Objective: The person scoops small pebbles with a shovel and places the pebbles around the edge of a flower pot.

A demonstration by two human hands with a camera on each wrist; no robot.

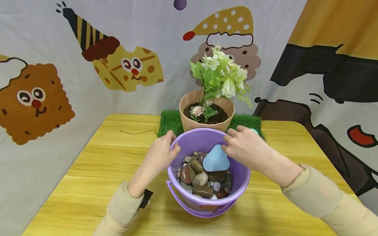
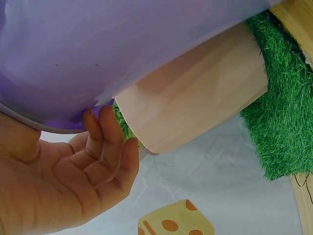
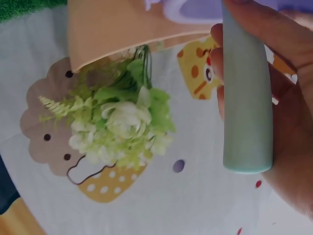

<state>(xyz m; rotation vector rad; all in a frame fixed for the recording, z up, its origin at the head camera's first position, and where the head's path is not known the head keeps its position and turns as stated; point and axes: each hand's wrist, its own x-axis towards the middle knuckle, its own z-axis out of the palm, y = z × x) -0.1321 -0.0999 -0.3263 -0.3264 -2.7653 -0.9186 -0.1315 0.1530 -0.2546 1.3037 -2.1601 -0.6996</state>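
Note:
A purple bucket (image 1: 189,193) stands on the table with glossy brown, grey and white stones (image 1: 202,178) inside. My left hand (image 1: 160,152) grips its left rim; in the left wrist view the curled fingers (image 2: 110,142) are against the bucket's outer wall. On the other side, my right hand (image 1: 245,144) holds a toy shovel over the bucket. The shovel's light blue blade (image 1: 217,159) points down above the stones and hides some of them. In the right wrist view, the pale green shovel handle (image 3: 247,98) lies across the palm, with fingers wrapped round it.
Right behind the bucket, a peach flowerpot (image 1: 186,123) holds dark soil and white-flowered greenery (image 1: 224,75). It sits on an artificial grass mat (image 1: 168,123). A thin dark wire (image 1: 137,133) lies left of the mat. A cartoon-printed cloth (image 1: 138,19) hangs behind the wooden table (image 1: 97,170).

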